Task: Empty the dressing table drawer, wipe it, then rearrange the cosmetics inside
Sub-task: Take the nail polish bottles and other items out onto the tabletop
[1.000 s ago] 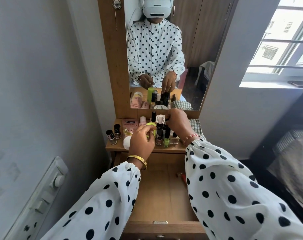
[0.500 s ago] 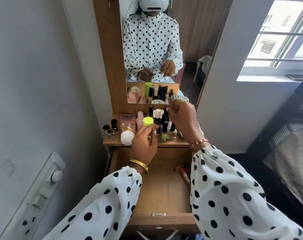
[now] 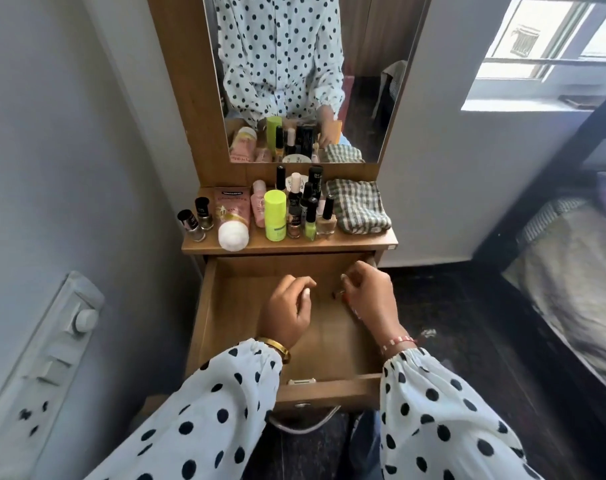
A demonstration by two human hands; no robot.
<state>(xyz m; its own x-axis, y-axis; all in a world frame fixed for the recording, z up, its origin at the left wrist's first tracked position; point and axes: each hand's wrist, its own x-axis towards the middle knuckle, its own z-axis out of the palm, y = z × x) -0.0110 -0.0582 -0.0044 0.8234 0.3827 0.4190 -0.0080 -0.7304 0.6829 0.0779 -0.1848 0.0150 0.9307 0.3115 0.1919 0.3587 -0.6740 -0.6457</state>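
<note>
The pink tube (image 3: 233,216) bears a dark "Vaseline" label.

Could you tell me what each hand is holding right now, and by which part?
Left hand: nothing. Right hand: reaching a small reddish item in the drawer; grip cannot be told.

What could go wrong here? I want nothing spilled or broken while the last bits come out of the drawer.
1. The cosmetics crowd the shelf; nail polish bottles and the lime green tube stand upright close together, so adding another item may topple them.
2. The white-capped tube lies with its cap near the shelf's front edge, above the open drawer; a bump could knock it in.
3. The right hand hides the small reddish item, so its grip cannot be judged.
</note>
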